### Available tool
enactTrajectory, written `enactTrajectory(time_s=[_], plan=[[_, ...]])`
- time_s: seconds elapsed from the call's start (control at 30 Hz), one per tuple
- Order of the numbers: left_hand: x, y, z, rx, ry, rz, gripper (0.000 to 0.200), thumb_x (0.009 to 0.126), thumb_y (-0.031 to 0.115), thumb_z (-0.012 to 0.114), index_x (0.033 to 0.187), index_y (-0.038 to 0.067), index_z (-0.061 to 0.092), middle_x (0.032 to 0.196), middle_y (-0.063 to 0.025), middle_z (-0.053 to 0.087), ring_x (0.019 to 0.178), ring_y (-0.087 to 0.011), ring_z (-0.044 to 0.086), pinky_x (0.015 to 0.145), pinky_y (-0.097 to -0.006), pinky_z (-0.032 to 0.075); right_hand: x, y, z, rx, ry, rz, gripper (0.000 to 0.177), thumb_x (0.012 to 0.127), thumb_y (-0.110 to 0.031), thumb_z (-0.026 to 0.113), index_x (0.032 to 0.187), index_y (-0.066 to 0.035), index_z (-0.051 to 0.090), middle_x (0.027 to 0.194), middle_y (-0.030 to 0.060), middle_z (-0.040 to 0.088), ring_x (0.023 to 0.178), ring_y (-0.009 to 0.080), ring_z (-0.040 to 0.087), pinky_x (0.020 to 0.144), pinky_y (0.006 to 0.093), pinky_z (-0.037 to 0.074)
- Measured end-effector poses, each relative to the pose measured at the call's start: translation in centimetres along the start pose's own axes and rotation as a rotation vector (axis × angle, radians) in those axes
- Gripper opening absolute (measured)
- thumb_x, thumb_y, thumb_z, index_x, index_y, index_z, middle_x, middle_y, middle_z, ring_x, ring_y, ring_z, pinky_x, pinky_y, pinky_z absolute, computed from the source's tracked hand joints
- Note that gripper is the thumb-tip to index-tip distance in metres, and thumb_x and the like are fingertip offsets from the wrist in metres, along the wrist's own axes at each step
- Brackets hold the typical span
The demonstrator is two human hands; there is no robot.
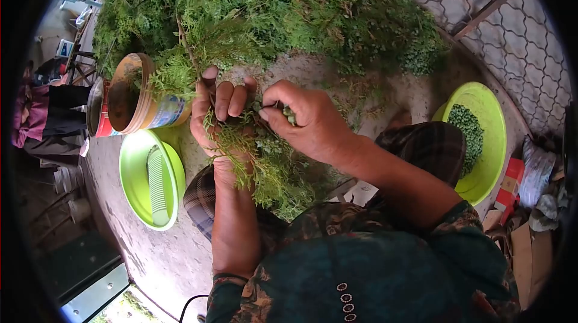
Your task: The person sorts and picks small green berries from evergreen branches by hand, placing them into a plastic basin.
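My left hand (220, 115) is closed round a leafy conifer branch (259, 163), whose flat, scaly sprays hang below the fingers and whose woody stem rises above them. Right beside it, my right hand (310, 121) is curled, thumb and forefinger pinched close to the twigs. Small pale green cones (289, 116) show partly between its fingers; how many it holds is hidden. Beyond both hands spreads a large heap of cut conifer branches (271, 10), dotted with similar green cones.
A lime-green basin (490, 142) holding many small green cones stands at right. On the left, another lime basin (180, 172) has a ridged washboard-like piece (158, 187) in it. Behind it lie tilted paint buckets (144, 97). A person in dark trousers (63, 115) is at far left.
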State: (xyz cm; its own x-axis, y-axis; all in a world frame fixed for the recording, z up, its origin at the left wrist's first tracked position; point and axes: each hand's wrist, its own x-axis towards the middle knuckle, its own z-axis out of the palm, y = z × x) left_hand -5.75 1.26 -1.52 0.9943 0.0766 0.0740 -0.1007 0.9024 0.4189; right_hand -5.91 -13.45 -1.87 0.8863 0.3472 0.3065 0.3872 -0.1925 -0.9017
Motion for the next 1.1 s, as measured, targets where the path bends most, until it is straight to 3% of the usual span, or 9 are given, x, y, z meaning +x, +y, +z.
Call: enactTrajectory(time_s=[0.07,0.33,0.47,0.5,0.67,0.8,0.87,0.9,1.1], plan=[[-0.2,0.0,-0.1,-0.024,-0.015,-0.012,0.033,0.099,0.026,0.034,0.112,0.001,0.051,0.056,0.0029,0.035,0.055,-0.0122,0.038,0.096,-0.0372,0.038,0.3,0.3,-0.3,-0.007,0.044,-0.04,0.022,0.079,-0.012,0.066,0.092,-0.007,0.05,0.075,0.0168,0.06,0.064,0.0354,0.06,0.054,0.0413,0.047],[0.0,-0.4,1.1,0.088,0.05,-0.015,0.031,0.095,0.024,0.046,0.115,0.0,0.05,0.057,0.0057,0.028,0.053,-0.008,0.031,0.082,-0.0292,0.04,0.8,-1.2,-1.2,-0.146,-0.162,0.075,0.038,0.081,-0.022,0.064,0.113,-0.007,0.05,0.082,0.0168,0.063,0.074,0.0349,0.062,0.064,0.0429,0.049],[0.1,-0.1,2.9,0.019,0.106,-0.04,0.038,0.093,0.018,0.049,0.125,-0.002,0.044,0.063,0.0046,0.03,0.054,-0.0093,0.03,0.079,-0.0299,0.04,1.4,0.5,-1.7,0.087,-0.218,0.161,0.041,0.083,-0.022,0.066,0.117,-0.005,0.051,0.099,0.0164,0.062,0.085,0.0266,0.063,0.075,0.0333,0.048],[0.2,0.3,1.6,0.026,-0.1,-0.076,0.045,0.091,0.015,0.052,0.129,-0.004,0.039,0.074,-0.0001,0.044,0.066,-0.0132,0.05,0.087,-0.0346,0.043,1.3,0.3,-1.9,0.166,-0.251,0.218,0.041,0.083,-0.024,0.066,0.115,-0.003,0.051,0.1,0.015,0.061,0.089,0.0215,0.06,0.079,0.0317,0.046],[-0.5,0.4,2.6,0.246,-0.098,-0.083,0.049,0.087,0.011,0.056,0.129,-0.006,0.037,0.115,-0.0141,0.053,0.115,-0.0283,0.052,0.105,-0.0448,0.036,0.5,-0.7,-2.4,0.084,-0.331,0.06,0.037,0.084,-0.026,0.065,0.109,-0.003,0.05,0.085,0.0181,0.06,0.074,0.0285,0.061,0.066,0.0352,0.047],[-1.5,0.6,3.7,0.572,0.02,-0.093,0.048,0.089,0.019,0.058,0.129,-0.001,0.041,0.114,-0.0143,0.055,0.101,-0.0243,0.059,0.1,-0.0399,0.04,-0.7,-0.6,-2.3,-0.208,-0.234,-0.057,0.028,0.083,-0.025,0.062,0.099,-0.004,0.05,0.072,0.0168,0.058,0.064,0.0357,0.058,0.055,0.0423,0.044],[-2.2,1.5,5.4,1.317,0.178,-0.226,0.046,0.091,0.021,0.057,0.129,0.0,0.042,0.102,-0.0115,0.06,0.087,-0.0146,0.059,0.088,-0.0344,0.046,-1.2,-0.6,-2.7,-0.257,-0.189,-0.085,0.026,0.083,-0.024,0.062,0.096,-0.005,0.05,0.069,0.0159,0.058,0.063,0.0369,0.058,0.053,0.0443,0.044],[-2.5,0.9,4.1,1.358,0.137,-0.102,0.035,0.093,0.023,0.053,0.12,0.0,0.052,0.085,-0.0069,0.061,0.067,-0.0083,0.054,0.066,-0.0291,0.048,-1.3,-0.5,-3.0,-0.287,-0.159,-0.085,0.024,0.082,-0.023,0.062,0.095,-0.006,0.05,0.069,0.0157,0.058,0.062,0.0362,0.058,0.052,0.044,0.044],[-3.1,1.2,4.1,1.47,0.297,-0.08,0.026,0.094,0.019,0.048,0.092,-0.002,0.062,0.063,0.0,0.05,0.05,-0.0059,0.045,0.042,-0.0242,0.039,-1.3,-1.3,-4.9,-0.351,-0.088,-0.053,0.017,0.08,-0.017,0.058,0.088,-0.004,0.05,0.069,0.0187,0.057,0.064,0.0375,0.058,0.055,0.0454,0.045]])
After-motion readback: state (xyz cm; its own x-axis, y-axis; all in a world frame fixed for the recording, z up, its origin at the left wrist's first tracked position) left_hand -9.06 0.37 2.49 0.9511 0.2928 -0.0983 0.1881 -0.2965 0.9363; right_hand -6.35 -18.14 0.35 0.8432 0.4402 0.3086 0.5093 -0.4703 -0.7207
